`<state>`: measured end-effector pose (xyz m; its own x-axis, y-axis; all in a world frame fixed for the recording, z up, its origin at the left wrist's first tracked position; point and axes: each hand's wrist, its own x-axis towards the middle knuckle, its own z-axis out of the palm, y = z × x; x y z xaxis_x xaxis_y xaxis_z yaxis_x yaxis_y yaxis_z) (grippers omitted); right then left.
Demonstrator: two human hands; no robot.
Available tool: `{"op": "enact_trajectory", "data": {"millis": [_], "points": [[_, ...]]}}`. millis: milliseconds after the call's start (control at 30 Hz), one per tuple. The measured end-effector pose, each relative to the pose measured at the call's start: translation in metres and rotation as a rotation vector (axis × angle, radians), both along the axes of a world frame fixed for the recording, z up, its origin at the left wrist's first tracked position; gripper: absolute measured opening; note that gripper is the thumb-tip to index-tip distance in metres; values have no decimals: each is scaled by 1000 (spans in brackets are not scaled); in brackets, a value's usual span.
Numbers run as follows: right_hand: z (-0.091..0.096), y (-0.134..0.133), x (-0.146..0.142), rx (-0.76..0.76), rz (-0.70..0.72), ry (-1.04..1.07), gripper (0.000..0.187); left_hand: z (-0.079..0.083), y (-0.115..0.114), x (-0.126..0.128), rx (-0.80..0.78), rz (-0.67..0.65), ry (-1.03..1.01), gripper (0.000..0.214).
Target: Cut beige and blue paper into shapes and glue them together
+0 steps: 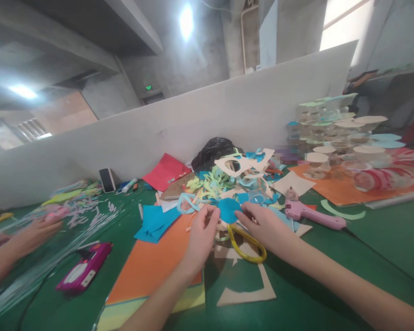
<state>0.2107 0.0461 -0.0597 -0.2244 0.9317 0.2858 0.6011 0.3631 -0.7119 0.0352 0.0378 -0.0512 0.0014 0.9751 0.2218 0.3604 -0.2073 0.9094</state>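
A round piece of blue paper (pixel 229 211) is held up between my two hands. My left hand (pixel 206 230) pinches its left edge, thumb against fingers. On the opposite edge, my right hand (pixel 258 220) grips the paper with its fingertips. Below it lie scissors with a yellow handle (pixel 251 256); their blades are hidden. Left of my hands, blue paper sheets (pixel 155 223) rest beside a stack of orange paper (pixel 148 266). A cream paper offcut (pixel 269 287) with a cut-out hole lies nearer to me.
Paper scraps (pixel 221 179) are heaped ahead, before a black plastic bag (pixel 215 149). A pink glue gun (pixel 313 215) with a cord lies right. Paper-topped clear cups (pixel 317 161) stand at the far right. A co-worker's hand (pixel 41 234) is at the left, near a magenta device (pixel 86 269).
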Motion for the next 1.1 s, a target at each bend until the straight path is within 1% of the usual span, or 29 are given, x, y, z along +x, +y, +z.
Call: {"op": "enact_trajectory", "data": {"millis": [300,433,667,800,867,967,1100], "points": [[8,-3,-1,-95,18,143,32,-3,0,0,-12,-51,-31,29],[9,-4,-1,-139,39,156,33,-3,-1,0,-9,-50,-58,29],[9,-3,2,-167,16,151,30,-3,-1,0,-30,-67,-112,29],[9,-2,3,-144,37,249,33,-4,2,1,-50,-79,-168,28],[9,0,3,-158,43,314,35,-5,3,2,-46,-91,-192,27],[8,2,3,-196,54,397,39,-8,3,2,-40,-114,-169,27],[9,3,3,-221,81,470,41,-13,4,2,-82,-185,-51,28]]}}
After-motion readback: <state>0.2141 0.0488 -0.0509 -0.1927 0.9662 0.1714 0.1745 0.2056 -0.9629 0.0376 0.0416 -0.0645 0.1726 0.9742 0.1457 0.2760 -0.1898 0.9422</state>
